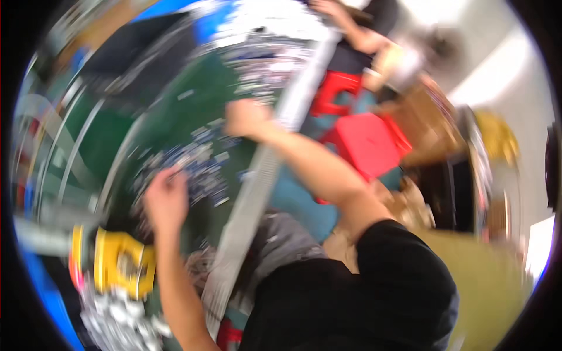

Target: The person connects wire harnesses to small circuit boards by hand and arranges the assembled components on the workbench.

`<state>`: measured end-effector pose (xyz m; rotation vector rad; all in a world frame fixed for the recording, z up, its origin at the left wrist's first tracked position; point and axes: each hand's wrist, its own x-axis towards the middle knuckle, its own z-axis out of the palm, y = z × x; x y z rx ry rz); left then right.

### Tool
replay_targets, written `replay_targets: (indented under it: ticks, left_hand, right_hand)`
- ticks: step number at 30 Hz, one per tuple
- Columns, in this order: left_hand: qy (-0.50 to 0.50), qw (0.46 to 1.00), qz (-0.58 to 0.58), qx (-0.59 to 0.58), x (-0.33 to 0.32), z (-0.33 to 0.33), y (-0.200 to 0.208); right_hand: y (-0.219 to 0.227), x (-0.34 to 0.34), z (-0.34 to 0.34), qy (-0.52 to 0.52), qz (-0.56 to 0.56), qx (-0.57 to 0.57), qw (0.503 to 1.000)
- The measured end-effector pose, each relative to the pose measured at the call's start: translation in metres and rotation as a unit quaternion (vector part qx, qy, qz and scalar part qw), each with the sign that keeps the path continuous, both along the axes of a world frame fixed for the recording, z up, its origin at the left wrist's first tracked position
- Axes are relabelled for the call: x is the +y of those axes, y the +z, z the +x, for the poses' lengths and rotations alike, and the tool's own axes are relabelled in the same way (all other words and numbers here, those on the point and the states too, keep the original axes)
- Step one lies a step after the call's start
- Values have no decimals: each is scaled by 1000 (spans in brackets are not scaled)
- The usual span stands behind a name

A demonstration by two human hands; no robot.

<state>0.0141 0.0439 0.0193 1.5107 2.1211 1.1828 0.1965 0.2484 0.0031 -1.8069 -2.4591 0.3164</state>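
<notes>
I see a heavily blurred, tilted view looking down over a green surface (193, 99) edged by a pale metal rail (257, 181) that runs from the top centre to the bottom centre of the frame. My left hand (165, 199) sits left of centre, just below a scatter of small blue-and-white parts (199, 161) lying on the green; its fingers seem drawn together toward the pile, but the blur hides whether they pinch anything, so I cannot tell. My right hand (246, 117) reaches across the rail at centre top, resting at the upper right edge of the same scatter; whether it grips or lies loose I also cannot tell. The parts lie between the two hands, nearer the left. In my judgement, picking cleanly here calls for a steadied head and one piece singled out from the pile at a time. A yellow object (120, 260) sits at lower left, red stools (366, 140) at right, and another person's arm (351, 29) at top.
</notes>
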Motion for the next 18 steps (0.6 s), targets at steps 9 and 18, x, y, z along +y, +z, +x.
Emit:
replay_targets:
  ticks: [9, 18]
  left_hand:
    - [-84, 961, -102, 243, 69, -18, -28]
    - [-65, 956, -129, 254, 50, -21, -16]
  right_hand:
    - [5, -7, -6, 20, -42, 104, 994]
    - [-13, -11, -31, 84, -23, 123, 989]
